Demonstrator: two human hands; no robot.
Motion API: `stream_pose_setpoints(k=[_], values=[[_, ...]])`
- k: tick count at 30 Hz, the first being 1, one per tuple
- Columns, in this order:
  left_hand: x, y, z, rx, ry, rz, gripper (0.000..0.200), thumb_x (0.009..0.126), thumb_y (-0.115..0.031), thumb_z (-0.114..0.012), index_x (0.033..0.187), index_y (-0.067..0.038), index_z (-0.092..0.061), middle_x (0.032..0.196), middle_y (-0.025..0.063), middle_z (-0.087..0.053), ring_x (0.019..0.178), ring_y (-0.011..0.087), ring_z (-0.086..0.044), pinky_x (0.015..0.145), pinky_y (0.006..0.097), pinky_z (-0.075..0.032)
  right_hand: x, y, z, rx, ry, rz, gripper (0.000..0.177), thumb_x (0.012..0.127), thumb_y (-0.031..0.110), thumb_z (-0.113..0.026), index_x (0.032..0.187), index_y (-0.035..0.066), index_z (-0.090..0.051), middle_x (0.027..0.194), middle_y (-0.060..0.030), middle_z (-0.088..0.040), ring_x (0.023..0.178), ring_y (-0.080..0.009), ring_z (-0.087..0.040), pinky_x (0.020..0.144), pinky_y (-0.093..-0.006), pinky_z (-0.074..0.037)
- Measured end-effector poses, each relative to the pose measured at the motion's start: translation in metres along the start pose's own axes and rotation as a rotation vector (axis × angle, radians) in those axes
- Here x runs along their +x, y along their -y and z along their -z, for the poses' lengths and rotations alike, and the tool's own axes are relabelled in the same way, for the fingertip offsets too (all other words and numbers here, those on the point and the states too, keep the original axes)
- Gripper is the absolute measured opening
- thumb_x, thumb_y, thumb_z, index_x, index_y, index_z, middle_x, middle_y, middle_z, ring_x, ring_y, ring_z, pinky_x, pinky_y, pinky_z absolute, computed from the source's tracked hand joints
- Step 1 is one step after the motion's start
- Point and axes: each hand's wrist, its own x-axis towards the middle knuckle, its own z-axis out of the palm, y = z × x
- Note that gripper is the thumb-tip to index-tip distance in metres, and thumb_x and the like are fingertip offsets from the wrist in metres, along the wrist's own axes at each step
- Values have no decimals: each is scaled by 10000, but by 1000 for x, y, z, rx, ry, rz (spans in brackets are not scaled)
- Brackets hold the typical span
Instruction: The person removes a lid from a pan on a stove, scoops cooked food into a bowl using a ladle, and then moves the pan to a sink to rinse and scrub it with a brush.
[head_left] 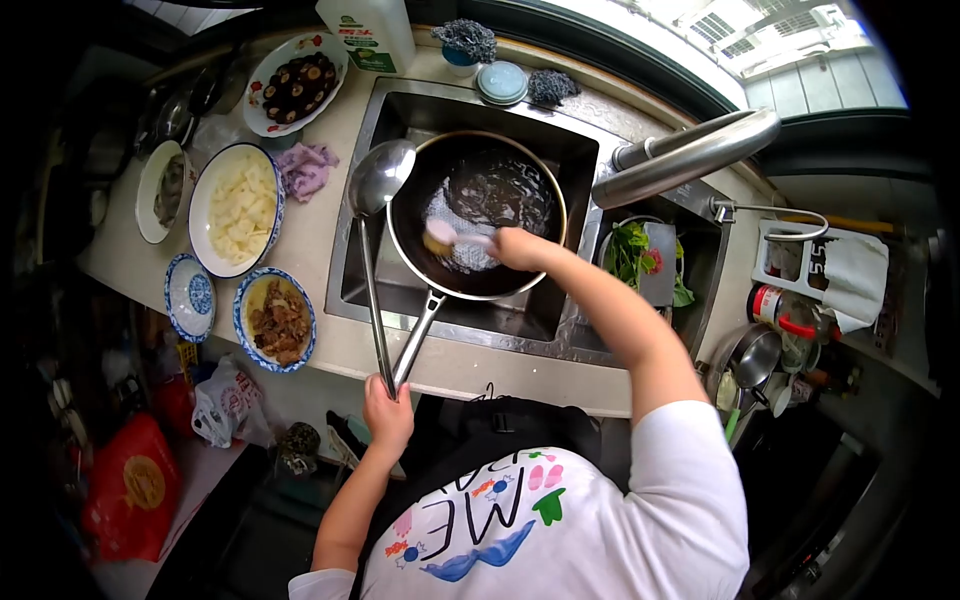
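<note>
My left hand (388,415) is closed around two handles at once, that of a frying pan (415,270) and that of a steel ladle (382,178). The pan rests over the left basin of the sink (345,270), with dark, wet-looking water inside it. The ladle's bowl lies at the pan's left rim. Inside the pan, my right hand (520,250) grips a dish brush (445,236) with a pale pink head and light bristles. Its bristles are against the pan's bottom, where whitish suds or streaks show.
Left on the counter stand a bowl of pale cut pieces (236,210), a plate of brown meat (278,322), a bowl of dark mushrooms (300,88) and a purple cloth (305,170). The faucet (690,160) reaches over the sink; leafy greens (628,250) sit in the right basin.
</note>
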Motion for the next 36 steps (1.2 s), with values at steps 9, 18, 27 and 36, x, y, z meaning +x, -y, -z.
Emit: stream_pose_setpoints(k=[9,18,27,36], values=[[1,-2,0,-14,6,14,236,739,-121,-607,889,-12,-462,871,148,-495,791,370,-508,667,423,-404,-33,1,38,-570,-117,-314,251,798,105,-467,986,-50,-531,865,-189,-623,783,-257,-637,628,-346,-517],[1,-3,0,-2,-10,-9,239,735,-124,-611,885,-12,-462,875,149,-499,799,370,-510,670,426,-404,8,21,-7,-142,21,-6,265,782,94,-462,1028,10,-514,828,-215,-610,734,-317,-617,637,-402,-489],[2,1,0,-9,-1,16,249,733,-129,-610,901,-20,-462,883,147,-506,808,371,-516,673,430,-406,-23,43,4,-221,-126,-227,235,809,128,-462,950,-50,-523,933,-208,-603,817,-296,-623,684,-371,-508],[2,-1,5,15,25,43,253,733,-128,-612,908,-18,-466,878,145,-506,807,361,-517,673,425,-408,38,11,0,-254,-428,-304,251,810,126,-461,981,-58,-462,798,-190,-623,722,-295,-636,604,-379,-515]])
